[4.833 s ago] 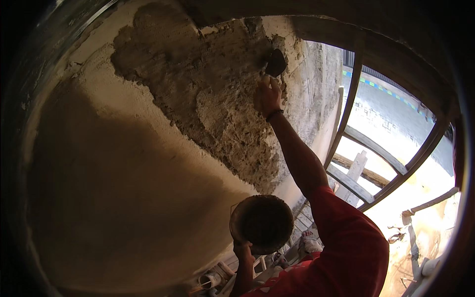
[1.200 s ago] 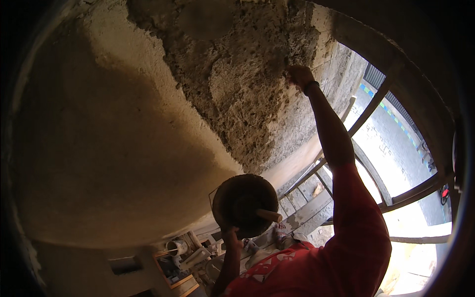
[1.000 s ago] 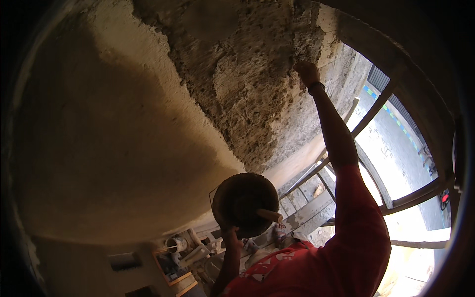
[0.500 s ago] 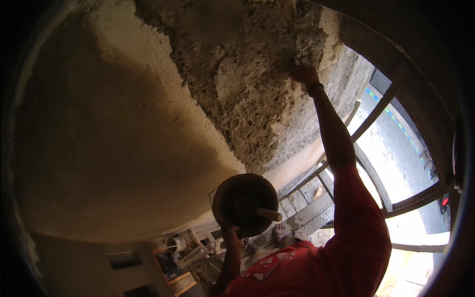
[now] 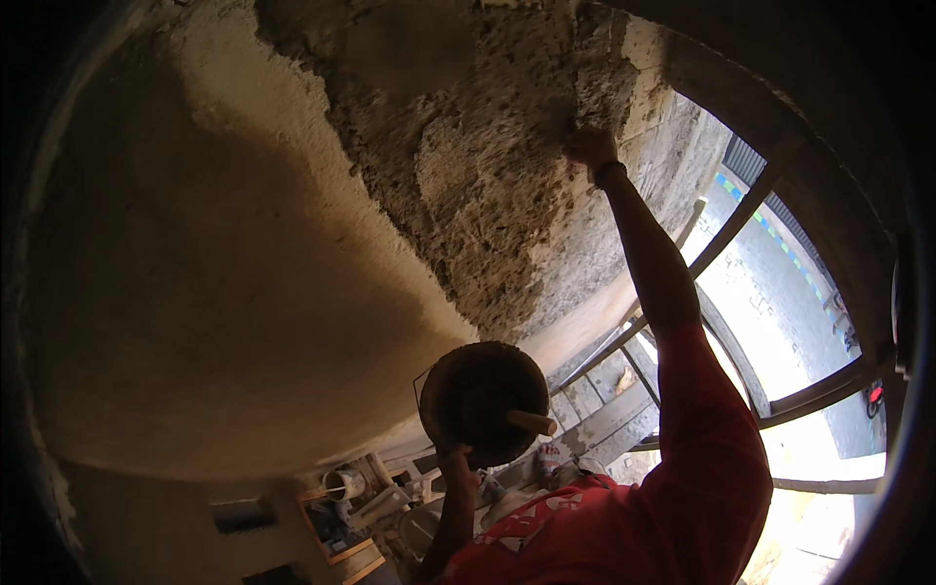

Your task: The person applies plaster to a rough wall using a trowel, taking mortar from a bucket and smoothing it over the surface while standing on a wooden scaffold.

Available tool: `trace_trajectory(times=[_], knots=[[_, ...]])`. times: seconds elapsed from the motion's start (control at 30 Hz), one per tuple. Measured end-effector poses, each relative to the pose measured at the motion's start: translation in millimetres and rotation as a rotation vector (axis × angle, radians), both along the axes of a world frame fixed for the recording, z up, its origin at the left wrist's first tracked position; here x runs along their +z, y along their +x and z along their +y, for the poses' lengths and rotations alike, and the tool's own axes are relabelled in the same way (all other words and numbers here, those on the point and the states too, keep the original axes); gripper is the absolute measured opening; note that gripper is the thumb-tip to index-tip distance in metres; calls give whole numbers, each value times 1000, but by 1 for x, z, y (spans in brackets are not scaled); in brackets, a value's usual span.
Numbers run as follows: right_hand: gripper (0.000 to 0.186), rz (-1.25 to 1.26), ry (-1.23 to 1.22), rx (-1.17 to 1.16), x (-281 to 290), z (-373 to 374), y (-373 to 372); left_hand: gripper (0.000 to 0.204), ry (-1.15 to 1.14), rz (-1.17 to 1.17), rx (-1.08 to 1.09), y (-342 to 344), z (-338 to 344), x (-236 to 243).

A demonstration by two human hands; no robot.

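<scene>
My left hand (image 5: 458,466) grips the near rim of a dark round bucket (image 5: 480,366), whose thin wire handle stands out on its left side. A light wooden tool handle (image 5: 531,422) sticks out over the bucket's right rim; the rest of that tool is lost in the dark inside. High up, my right hand (image 5: 592,148) is closed in a fist close to the rough, patchy wall plaster (image 5: 497,205). A dark band circles that wrist. Whatever the right fingers hold, if anything, is too dark to make out.
A smoother plastered surface (image 5: 224,292) fills the left. To the right, a barred opening (image 5: 726,249) looks down on a bright paved street. Below are a white bucket (image 5: 341,482), a wood-framed box (image 5: 336,531) and scattered gear beside my feet. A ladder-like frame (image 5: 590,395) stands beyond the bucket.
My right hand has shifted slightly left along the rough wall, still closed. The left hand and the bucket stay nearly where they were.
</scene>
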State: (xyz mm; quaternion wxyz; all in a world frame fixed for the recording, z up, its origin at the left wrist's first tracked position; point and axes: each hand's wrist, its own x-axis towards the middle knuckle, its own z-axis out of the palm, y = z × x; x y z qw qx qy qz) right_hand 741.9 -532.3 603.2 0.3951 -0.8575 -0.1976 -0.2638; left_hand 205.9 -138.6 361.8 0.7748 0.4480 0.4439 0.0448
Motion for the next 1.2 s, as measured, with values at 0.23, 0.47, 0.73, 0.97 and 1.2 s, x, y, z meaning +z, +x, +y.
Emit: trace_trajectory(times=[0.23, 0.47, 0.73, 0.97, 1.2], knots=[[18, -6, -638, -567, 15, 45, -33, 41, 89, 24, -5, -5, 6, -3], [20, -238, -324, -371, 8, 33, -29, 44, 135, -65, -46, -7, 10, -21], [15, 135, -477, -626, 21, 18, 5, 43, -38, -24, -13, 15, -20, 47], [21, 391, -208, -559, 42, 48, -18, 45, 67, -34, -52, 10, 3, 0], [26, 77, 30, -603, 61, 61, -59, 41, 47, -44, 21, 4, -12, 36]])
